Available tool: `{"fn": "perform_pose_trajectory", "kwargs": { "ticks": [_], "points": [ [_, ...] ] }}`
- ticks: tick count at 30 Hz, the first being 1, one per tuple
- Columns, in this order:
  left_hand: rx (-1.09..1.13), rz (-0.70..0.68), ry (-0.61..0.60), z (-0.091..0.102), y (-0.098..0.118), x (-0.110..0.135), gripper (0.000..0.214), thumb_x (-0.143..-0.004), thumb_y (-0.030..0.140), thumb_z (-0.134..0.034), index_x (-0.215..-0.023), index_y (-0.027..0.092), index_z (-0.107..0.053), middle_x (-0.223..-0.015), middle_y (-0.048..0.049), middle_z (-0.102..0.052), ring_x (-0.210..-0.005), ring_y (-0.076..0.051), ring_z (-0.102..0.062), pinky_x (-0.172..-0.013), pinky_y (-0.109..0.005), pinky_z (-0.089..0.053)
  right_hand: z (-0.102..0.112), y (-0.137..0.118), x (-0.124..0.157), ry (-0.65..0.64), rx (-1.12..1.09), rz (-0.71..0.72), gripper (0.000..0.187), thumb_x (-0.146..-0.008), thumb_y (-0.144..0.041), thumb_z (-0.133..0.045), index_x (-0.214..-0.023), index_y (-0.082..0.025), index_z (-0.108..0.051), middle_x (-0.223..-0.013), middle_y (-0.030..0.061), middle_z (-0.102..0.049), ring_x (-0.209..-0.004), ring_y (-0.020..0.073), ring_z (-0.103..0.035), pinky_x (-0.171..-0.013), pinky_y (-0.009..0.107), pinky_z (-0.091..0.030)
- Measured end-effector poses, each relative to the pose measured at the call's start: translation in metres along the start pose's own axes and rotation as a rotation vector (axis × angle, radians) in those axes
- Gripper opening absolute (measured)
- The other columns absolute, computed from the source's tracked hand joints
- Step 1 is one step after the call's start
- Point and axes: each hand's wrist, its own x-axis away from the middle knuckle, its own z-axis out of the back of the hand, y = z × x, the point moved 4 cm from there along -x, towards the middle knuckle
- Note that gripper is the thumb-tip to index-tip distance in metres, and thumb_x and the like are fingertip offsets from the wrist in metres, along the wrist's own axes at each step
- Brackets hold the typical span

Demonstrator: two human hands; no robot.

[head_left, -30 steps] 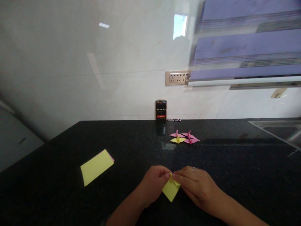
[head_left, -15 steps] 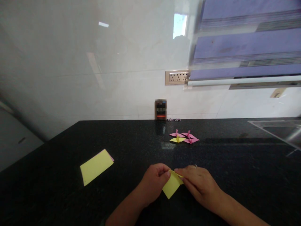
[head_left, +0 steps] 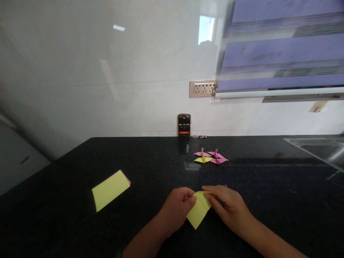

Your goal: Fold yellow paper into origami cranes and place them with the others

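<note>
A small folded sheet of yellow paper (head_left: 198, 211) is held just above the dark countertop, one corner pointing down toward me. My left hand (head_left: 179, 206) pinches its left edge between thumb and curled fingers. On the other side, my right hand (head_left: 224, 202) grips the upper right edge, thumb in front and fingers behind. Beyond the hands sit several folded paper cranes: a yellow crane (head_left: 203, 159) in front on the left, and pink cranes (head_left: 218, 161) around it. A stack of paper (head_left: 110, 190) lies to the left, yellow on top with pink showing beneath.
A phone (head_left: 184, 126) showing a running timer leans upright against the tiled wall, with a beaded strap (head_left: 199, 137) beside it. The black countertop (head_left: 150, 157) runs to a metal sink (head_left: 317, 147) at the right. A socket panel (head_left: 202, 88) is on the wall.
The upper flap of the yellow paper, folded over half a second ago, now lies more open and flat. My right hand has shifted slightly up. My left hand keeps its pinch.
</note>
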Motion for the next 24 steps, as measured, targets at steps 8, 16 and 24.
{"fn": "perform_pose_trajectory", "kwargs": {
  "ticks": [8,16,24],
  "points": [
    [0.144,0.004,-0.013,0.002,0.005,0.002,0.023,-0.071,0.031,-0.052,-0.08,0.011,-0.058,-0.066,-0.0027,-0.058,-0.058,-0.011,-0.05,-0.056,-0.023,-0.035,0.008,-0.013,-0.005,-0.183,0.114,0.344,0.033,-0.081,-0.014,-0.043,-0.112,-0.022,-0.05,-0.103,0.009,-0.059,-0.085,0.0159,-0.056,-0.067,0.028,-0.047],
    [0.152,0.034,-0.021,0.006,0.008,0.003,0.02,-0.068,0.027,-0.056,-0.078,0.011,-0.06,-0.068,-0.0037,-0.06,-0.059,-0.011,-0.051,-0.057,-0.023,-0.036,0.009,-0.018,-0.009,-0.328,0.111,0.33,0.032,-0.083,-0.016,-0.041,-0.114,-0.022,-0.048,-0.104,0.0084,-0.059,-0.084,0.0152,-0.056,-0.067,0.027,-0.047],
    [0.141,0.048,-0.017,0.008,0.003,0.0,0.022,-0.068,0.029,-0.055,-0.078,0.01,-0.06,-0.069,-0.0048,-0.06,-0.06,-0.012,-0.051,-0.057,-0.024,-0.035,0.011,-0.019,-0.01,-0.407,0.076,0.298,0.034,-0.082,-0.017,-0.042,-0.116,-0.022,-0.046,-0.109,0.0075,-0.057,-0.087,0.0153,-0.054,-0.072,0.029,-0.045]
  ]
}}
